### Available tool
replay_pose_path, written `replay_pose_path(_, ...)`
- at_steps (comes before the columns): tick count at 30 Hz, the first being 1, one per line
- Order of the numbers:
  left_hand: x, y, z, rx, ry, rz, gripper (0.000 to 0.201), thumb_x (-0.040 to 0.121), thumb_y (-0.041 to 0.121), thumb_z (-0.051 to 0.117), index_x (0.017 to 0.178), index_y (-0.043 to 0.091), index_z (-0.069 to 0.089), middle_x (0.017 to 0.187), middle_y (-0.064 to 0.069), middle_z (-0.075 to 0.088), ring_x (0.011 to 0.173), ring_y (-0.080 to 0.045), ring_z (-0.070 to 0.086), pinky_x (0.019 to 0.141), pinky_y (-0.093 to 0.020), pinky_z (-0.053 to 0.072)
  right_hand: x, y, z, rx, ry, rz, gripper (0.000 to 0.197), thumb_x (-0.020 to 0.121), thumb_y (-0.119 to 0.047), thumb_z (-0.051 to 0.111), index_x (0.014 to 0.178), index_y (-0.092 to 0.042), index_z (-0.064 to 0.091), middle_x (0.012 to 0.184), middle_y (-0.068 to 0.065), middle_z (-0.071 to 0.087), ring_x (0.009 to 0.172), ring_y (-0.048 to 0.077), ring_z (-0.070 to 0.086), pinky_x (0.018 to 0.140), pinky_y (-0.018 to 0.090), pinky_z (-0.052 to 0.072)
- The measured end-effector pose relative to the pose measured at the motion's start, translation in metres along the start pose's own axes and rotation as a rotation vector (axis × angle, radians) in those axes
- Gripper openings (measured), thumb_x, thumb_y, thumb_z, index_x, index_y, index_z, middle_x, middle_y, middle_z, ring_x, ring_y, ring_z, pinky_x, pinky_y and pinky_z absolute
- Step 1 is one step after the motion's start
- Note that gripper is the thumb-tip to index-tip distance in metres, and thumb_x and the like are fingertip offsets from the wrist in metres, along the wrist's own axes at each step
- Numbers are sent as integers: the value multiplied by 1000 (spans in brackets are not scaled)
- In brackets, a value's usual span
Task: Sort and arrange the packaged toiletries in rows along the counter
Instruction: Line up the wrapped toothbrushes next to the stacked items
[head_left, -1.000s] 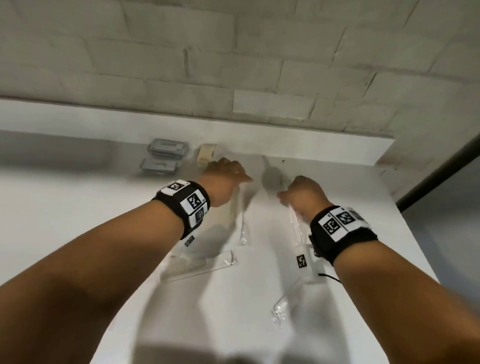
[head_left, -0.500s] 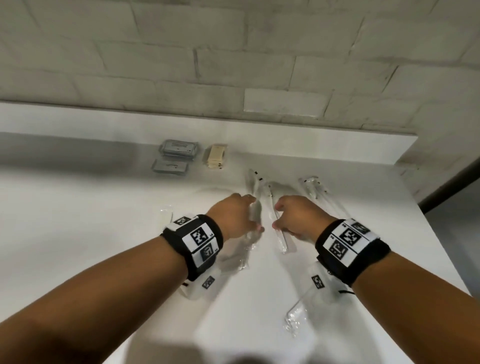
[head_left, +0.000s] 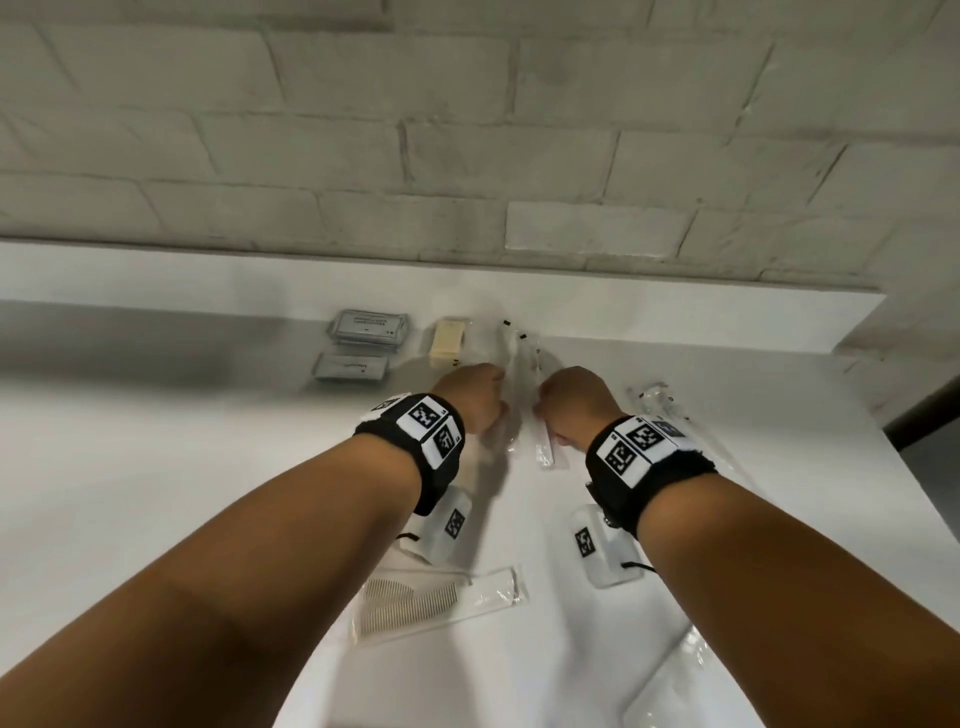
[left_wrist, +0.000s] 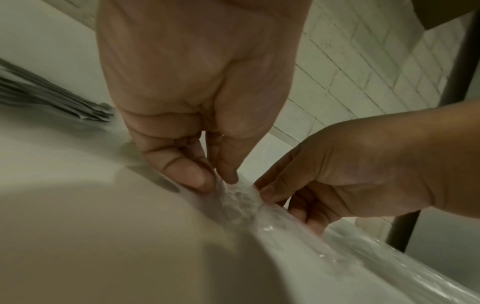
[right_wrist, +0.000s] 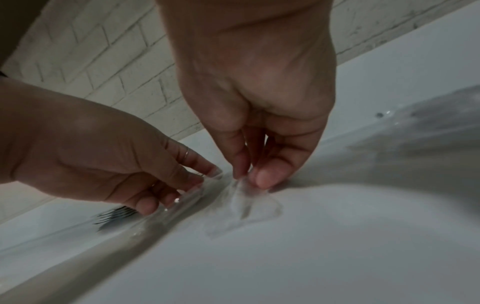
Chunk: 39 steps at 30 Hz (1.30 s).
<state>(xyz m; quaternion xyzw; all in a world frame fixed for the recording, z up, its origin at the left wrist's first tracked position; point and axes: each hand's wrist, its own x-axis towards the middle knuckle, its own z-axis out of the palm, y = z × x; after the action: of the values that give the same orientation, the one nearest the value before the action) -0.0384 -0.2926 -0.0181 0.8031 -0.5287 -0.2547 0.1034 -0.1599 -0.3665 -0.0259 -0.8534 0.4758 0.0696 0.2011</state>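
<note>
Two long clear packets (head_left: 521, 364) lie side by side near the back of the white counter (head_left: 156, 467), just right of a beige soap bar (head_left: 449, 343). My left hand (head_left: 488, 397) pinches the wrapper of the left packet (left_wrist: 228, 191) between thumb and finger. My right hand (head_left: 550, 405) pinches the crumpled wrapper end of the right packet (right_wrist: 246, 193); its white stick (head_left: 546, 452) points toward me. Grey sachets (head_left: 370, 330) sit left of the soap. In the head view both hands' fingertips are hidden.
A packaged comb (head_left: 434, 605) lies on the counter under my left forearm. More clear packets lie at the right (head_left: 657, 402) and at the front right (head_left: 675, 675). A brick wall (head_left: 467, 156) rises behind the counter's raised back ledge. The counter ends at the right.
Both hands have moved away from me toward the wall, sliding the two clear packets up level with the soap bar. The hands stay close together on the wrappers.
</note>
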Motion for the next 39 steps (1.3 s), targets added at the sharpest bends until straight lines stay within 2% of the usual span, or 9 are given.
replay_pose_path(9, 19, -3, 2, -3, -19, 20, 32, 92, 20, 51, 121, 10, 60, 122, -13, 64, 111, -31, 59, 96, -38, 47, 15, -5, 1, 173, 7, -25, 28, 91, -21, 55, 105, 0, 68, 90, 12, 63, 90, 28, 64, 82, 32, 51)
replay_pose_path(12, 22, -4, 5, -102, -11, -27, 46, 93, 29, 54, 135, 11, 49, 127, -13, 62, 113, -30, 59, 98, -40, 47, 2, 12, -14, 404, 47, 17, 36, 91, -23, 60, 123, -8, 58, 94, 3, 55, 65, 15, 51, 63, 23, 46)
replay_pose_path(17, 15, 0, 11, -15, 23, 2, 81, 91, 44, 55, 153, 25, 7, 153, -15, 31, 138, -33, 35, 111, -41, 33, -32, 83, -69, 481, 172, 223, 12, 92, -11, 53, 88, -8, 64, 78, 12, 66, 58, 26, 63, 64, 39, 56)
replay_pose_path(22, 12, 10, 15, 101, 17, 22, 81, 88, 52, 55, 152, 32, 11, 149, -17, 36, 133, -35, 41, 108, -42, 36, -51, 117, -70, 179, -201, 409, 18, 85, -14, 59, 73, -1, 61, 57, 12, 61, 46, 24, 56, 47, 27, 45)
replay_pose_path(26, 16, 10, 14, 161, 15, 4, 76, 87, 54, 54, 151, 36, 16, 146, -13, 42, 128, -34, 48, 103, -42, 41, -67, 96, -54, -184, -303, 274, 30, 75, -26, 75, 97, -13, 58, 51, 0, 60, 51, 21, 59, 59, 27, 51)
replay_pose_path(29, 15, 9, 16, 220, -2, 29, 71, 88, 56, 53, 149, 40, 20, 147, -12, 40, 129, -34, 46, 104, -42, 41, -71, 83, -41, -412, -271, 203, 74, 77, -33, 74, 139, -16, 37, 95, 1, 67, 87, 25, 66, 82, 34, 54)
replay_pose_path(32, 14, 8, 18, 292, -7, 61, 67, 87, 59, 50, 147, 41, 27, 147, -13, 40, 130, -35, 44, 106, -44, 40, -70, 74, -41, -506, -246, 173, 60, 84, -12, 60, 140, -8, 39, 126, 8, 59, 107, 27, 61, 83, 33, 47)
replay_pose_path(36, 15, 11, 18, 374, -21, 114, 61, 88, 59, 47, 143, 37, 36, 135, -19, 50, 118, -39, 51, 98, -43, 44, -65, 46, -74, -519, -114, -38, 20, 86, -17, 47, 96, -7, 62, 103, 11, 63, 87, 27, 58, 74, 33, 46)
replay_pose_path(39, 14, 11, 17, 426, -30, 145, 54, 89, 57, 43, 136, 30, 45, 125, -21, 54, 108, -38, 55, 91, -43, 47, -58, 21, -82, -482, 183, -247, 18, 87, -10, 48, 98, -18, 60, 102, 7, 56, 91, 30, 57, 73, 34, 45)
